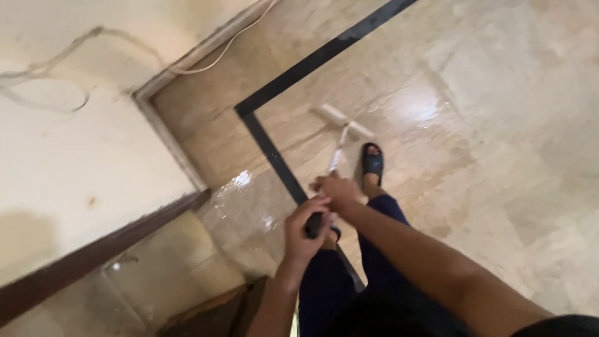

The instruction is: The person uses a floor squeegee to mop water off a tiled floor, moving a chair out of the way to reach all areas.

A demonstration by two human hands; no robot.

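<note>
While its white head (343, 120) rests flat on the wet marble floor (499, 125), a floor squeegee stands tilted with its handle (336, 156) running from the head back and down toward the viewer. The long axis of the handle points away from the person, slightly to the right, and the crossbar of the head lies across it, roughly parallel to the black inlaid strip (324, 53) that runs toward the floor's far edge.

2 bare hands hold the handle's near end, 1 above the other. The right hand (337, 190) is farther along the shaft and nearer the head; its fingers are closed around the pale part of the handle. The left hand (306, 228) sits just behind it, closer to the body, clamped around the dark grip (315, 224) at the handle's end. So the head lies ahead of both hands, well apart from them.

Just beside the head, to its right and a little nearer, is 1 foot in a dark slide sandal (372, 163); dark blue trousers (331, 281) fill the bottom of the view. The black strip bends at a corner (244, 112) left of the head and runs back toward the hands. Beyond it, at the floor's left edge, a cream wall (75, 156) meets the floor, with a loose white cable (224, 50) along its base and a dark wooden band (93, 256) lower down. Water glints on the floor near the wall.
</note>
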